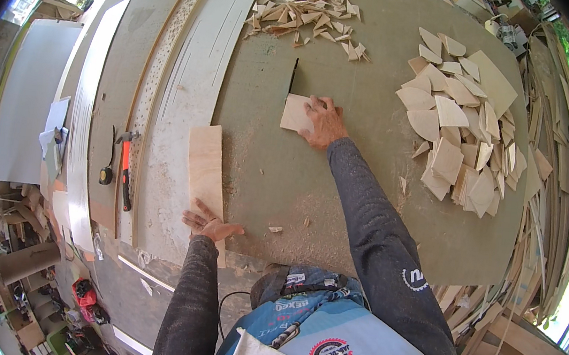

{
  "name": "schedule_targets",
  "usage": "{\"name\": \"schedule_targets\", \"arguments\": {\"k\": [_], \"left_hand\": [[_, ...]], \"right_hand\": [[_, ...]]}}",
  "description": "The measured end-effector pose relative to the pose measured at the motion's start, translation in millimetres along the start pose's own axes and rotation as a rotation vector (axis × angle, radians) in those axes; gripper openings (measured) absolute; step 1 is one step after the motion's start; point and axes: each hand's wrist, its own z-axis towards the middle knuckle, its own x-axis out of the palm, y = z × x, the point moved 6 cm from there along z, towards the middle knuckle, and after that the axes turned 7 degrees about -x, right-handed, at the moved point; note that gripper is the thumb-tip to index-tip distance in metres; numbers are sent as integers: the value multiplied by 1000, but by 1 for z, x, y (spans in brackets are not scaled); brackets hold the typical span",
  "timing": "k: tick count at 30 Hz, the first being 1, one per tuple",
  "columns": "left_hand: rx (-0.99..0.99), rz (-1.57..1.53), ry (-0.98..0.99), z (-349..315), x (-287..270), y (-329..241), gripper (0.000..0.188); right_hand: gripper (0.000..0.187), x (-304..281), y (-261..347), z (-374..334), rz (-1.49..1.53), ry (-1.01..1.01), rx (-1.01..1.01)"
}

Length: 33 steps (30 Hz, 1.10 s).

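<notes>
My right hand (324,122) has its fingers bent over the right part of a small, roughly square piece of plywood (295,114) and grips it on the table. The far edge of that piece meets a thin dark blade or slot (294,75) in the tabletop; I cannot tell which. Nearer to me, my left hand (207,223) lies with its fingers spread on the near end of a plywood strip (206,161). This strip points away from me, partly over a long pale board (193,83).
Small offcuts (307,8) lie at the far side of the brownish table (284,177). A large pile of curved plywood pieces (463,117) sits at the right. On the left are an orange-handled hammer (126,172) and a tape measure (106,175). Sawdust covers the near surface.
</notes>
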Motion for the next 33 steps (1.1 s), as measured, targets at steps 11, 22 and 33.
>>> {"name": "schedule_targets", "arguments": {"k": [11,22,33], "left_hand": [[10,-13,-18,0,1,-1,174],[26,-24,-11,8,4,4,176],[25,-23,-22,6,5,4,175]], "right_hand": [[78,3,4,-7,-15,-16,-19],[76,1,1,0,33,-11,8],[76,3,5,-7,42,-35,-5]]}}
